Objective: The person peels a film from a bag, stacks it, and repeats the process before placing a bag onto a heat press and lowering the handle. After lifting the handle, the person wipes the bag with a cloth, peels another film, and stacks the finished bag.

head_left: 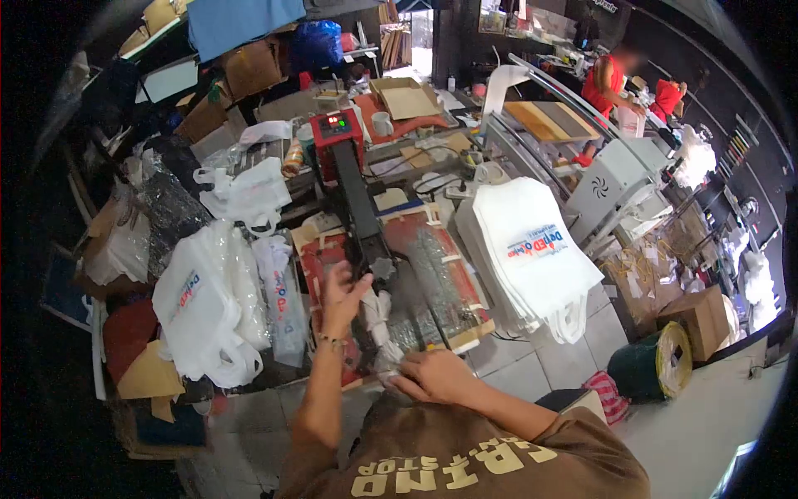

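A heat press stands before me, with a red control box (337, 125) at its far end and a long black arm (349, 183) reaching toward me. Its handle (378, 323) is wrapped in whitish cloth and points back at my body. My right hand (436, 376) is closed at the near end of that wrapped handle. Just left of the handle, my left hand (339, 293) is raised with thumb and fingers apart, holding nothing. Clear plastic film (428, 266) lies over the red press bed to the right of the arm. What lies under the press head is hidden.
White printed bags (536, 249) form a thick stack at right. More bags (199, 308) and a plastic-wrapped bundle (281, 299) lie at left. A framed machine (615, 187) stands beyond the stack. Far right, a person in red (603, 87) works at a table.
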Demonstrator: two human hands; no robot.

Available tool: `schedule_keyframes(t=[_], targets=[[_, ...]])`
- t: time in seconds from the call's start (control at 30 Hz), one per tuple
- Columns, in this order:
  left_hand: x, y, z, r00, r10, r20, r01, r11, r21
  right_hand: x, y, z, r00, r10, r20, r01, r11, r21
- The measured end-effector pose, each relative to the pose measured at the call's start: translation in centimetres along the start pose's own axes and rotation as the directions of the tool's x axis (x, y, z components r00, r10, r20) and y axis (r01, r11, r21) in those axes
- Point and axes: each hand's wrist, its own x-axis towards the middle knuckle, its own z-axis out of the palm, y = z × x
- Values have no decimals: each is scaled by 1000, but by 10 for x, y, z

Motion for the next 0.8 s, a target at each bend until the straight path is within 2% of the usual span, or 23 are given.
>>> schedule_keyframes(t=[0.07,0.13,0.23,0.3,0.33,0.43,0.5,0.6,0.7,0.77,0.8], targets=[[14,-12,11,992,-106,74,114,986,-118,1,1,2,1000,-21,-21,20,999,-26],[19,-25,21,989,-91,116,105,987,-122,1,0,0,999,-37,-20,36,999,-39],[14,-19,27,991,-100,85,106,992,-72,-2,-2,-2,998,-49,-26,47,997,-54],[12,-17,30,990,-123,65,133,971,-201,-3,-4,-11,997,-74,-31,73,996,-50],[12,-20,31,990,-123,68,134,970,-204,-5,-4,-15,994,-108,-33,106,993,-44],[15,-19,32,992,-118,46,125,975,-183,-10,1,-18,988,-148,-36,146,988,-38],[8,-2,35,996,-91,-2,90,993,-70,-11,2,-17,990,-139,-7,139,988,-66],[8,-3,38,999,-42,-19,39,989,-145,-12,4,-14,993,-117,19,119,982,-147],[5,-3,37,997,-77,-30,73,990,-119,-13,6,-10,993,-94,73,101,990,-100],[5,-6,35,995,-91,-33,87,991,-104,-12,8,-12,982,-47,182,52,998,-21],[6,-9,34,999,-42,-29,42,999,-16,-11,11,-13,981,-57,184,62,998,-21]])
